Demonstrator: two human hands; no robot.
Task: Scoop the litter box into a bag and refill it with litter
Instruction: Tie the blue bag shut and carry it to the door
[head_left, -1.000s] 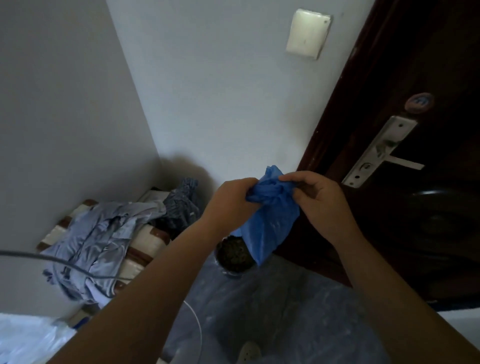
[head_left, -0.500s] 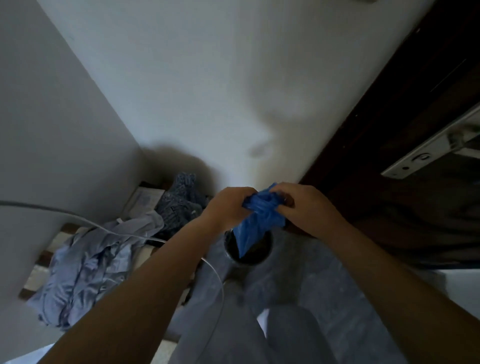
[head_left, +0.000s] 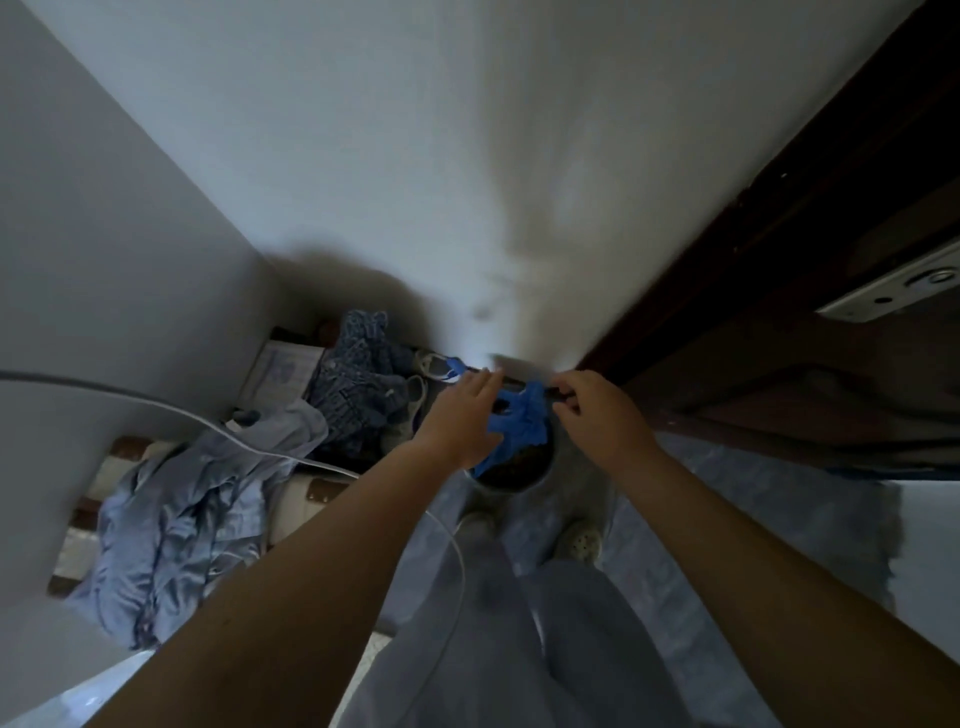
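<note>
A crumpled blue plastic bag (head_left: 519, 426) hangs between both hands, low over a round metal bin (head_left: 511, 480) with dark contents. My left hand (head_left: 460, 415) grips the bag's left side, fingers stretched over its top. My right hand (head_left: 597, 415) pinches the bag's right top edge. The bag's lower end dips into the bin's mouth. No litter box or scoop is in view.
A dark wooden door (head_left: 805, 312) with a metal handle plate (head_left: 893, 288) stands at the right. A bench (head_left: 311, 491) at the left carries crumpled light-blue clothes (head_left: 197, 514) and a patterned cloth (head_left: 363, 374). Shoes (head_left: 436, 364) lie by the wall. A white cable (head_left: 208, 421) crosses the left side. My legs (head_left: 519, 623) are below.
The camera has tilted down and the hands have lowered the blue bag from chest height toward the bin. The bag's top is pulled wider between the hands.
</note>
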